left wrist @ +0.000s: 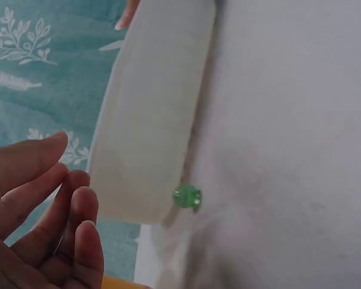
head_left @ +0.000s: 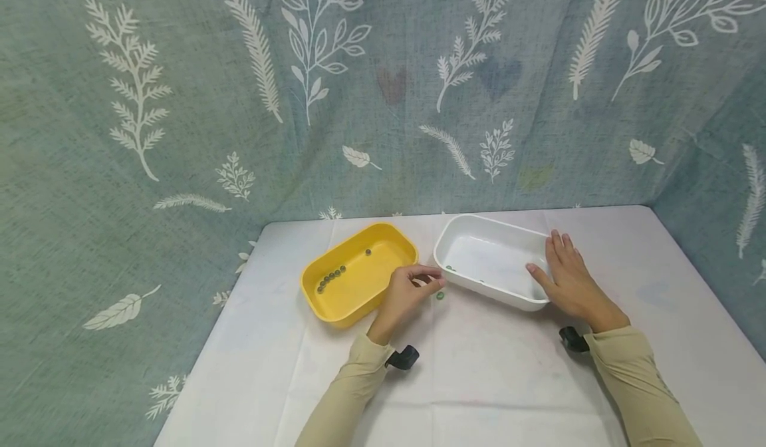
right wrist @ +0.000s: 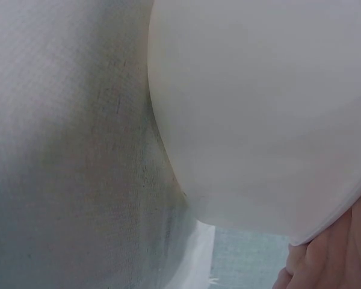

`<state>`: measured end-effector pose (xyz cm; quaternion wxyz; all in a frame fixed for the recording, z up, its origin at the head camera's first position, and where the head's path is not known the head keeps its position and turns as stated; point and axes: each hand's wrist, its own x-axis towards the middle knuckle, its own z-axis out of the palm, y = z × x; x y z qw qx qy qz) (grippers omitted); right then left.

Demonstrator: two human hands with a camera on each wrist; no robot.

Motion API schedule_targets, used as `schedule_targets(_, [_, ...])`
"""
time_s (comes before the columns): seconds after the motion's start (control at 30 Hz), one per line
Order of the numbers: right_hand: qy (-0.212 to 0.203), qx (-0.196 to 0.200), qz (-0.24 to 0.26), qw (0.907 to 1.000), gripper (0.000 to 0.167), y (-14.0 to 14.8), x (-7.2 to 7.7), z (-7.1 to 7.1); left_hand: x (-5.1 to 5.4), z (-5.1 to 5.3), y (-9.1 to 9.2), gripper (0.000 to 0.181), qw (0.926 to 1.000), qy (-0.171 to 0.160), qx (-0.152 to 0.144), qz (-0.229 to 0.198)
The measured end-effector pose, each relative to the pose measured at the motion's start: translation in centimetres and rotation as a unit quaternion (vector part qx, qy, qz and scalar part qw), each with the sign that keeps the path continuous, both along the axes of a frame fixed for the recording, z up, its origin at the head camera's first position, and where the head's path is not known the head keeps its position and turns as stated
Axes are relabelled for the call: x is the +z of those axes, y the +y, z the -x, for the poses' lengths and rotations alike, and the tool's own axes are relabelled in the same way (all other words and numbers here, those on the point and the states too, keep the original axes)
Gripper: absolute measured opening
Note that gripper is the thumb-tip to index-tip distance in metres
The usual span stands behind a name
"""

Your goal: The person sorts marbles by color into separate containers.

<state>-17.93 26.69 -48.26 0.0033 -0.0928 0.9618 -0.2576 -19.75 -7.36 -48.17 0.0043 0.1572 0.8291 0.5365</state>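
Observation:
My left hand is just off the near left corner of the white tub. Its fingers are loosely bent, and nothing shows between thumb and fingertips in the left wrist view. A green marble lies on the cloth against the outside of the tub, below that hand. Inside the tub, a small green marble shows near the left end. My right hand rests on the tub's right end with straight fingers along the rim and the thumb over the inside. The right wrist view shows the tub's outer wall.
A yellow tub stands to the left, close to the left hand. Several dark grey marbles lie in a row in it, and a single one sits apart. White cloth covers the table; a patterned curtain hangs behind.

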Motion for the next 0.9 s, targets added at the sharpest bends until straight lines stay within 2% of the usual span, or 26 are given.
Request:
schedule_targets(0.2, [-0.002, 0.001, 0.001, 1.0, 0.092, 0.1, 0.0, 0.0, -1.1, -0.1, -0.1, 0.02, 0.9993, 0.01, -0.001, 0.036])
schedule_targets(0.47, [-0.006, 0.001, 0.004, 1.0, 0.092, 0.1, 0.1, 0.0, -2.5, 0.2, -0.2, 0.022, 0.9958, 0.005, 0.003, 0.091])
schedule_targets(0.67, [-0.004, 0.001, 0.004, 1.0, 0.092, 0.1, 0.0, 0.0, -2.9, 0.3, 0.0, 0.021, 0.9928, -0.01, 0.008, 0.119])
schedule_targets(0.9, [-0.006, 0.0, 0.005, 1.0, 0.092, 0.1, 0.0, 0.0, -2.9, 0.3, 0.2, 0.02, 0.9904, -0.007, 0.011, 0.138])
